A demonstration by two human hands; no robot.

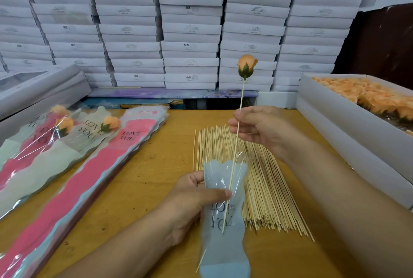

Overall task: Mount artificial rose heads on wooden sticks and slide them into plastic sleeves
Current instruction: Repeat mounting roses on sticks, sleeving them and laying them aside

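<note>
One peach fabric rose head [247,66] on one thin wooden stick [233,154], partly inside one pale-blue plastic sleeve [223,244] printed "LOVE YOU".
Right hand [261,130] pinches the stick; left hand [192,201] grips the sleeve, thumb across it.

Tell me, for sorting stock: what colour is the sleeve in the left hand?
Pale blue sleeve with dark "LOVE YOU" lettering, seen in the head view.
</note>
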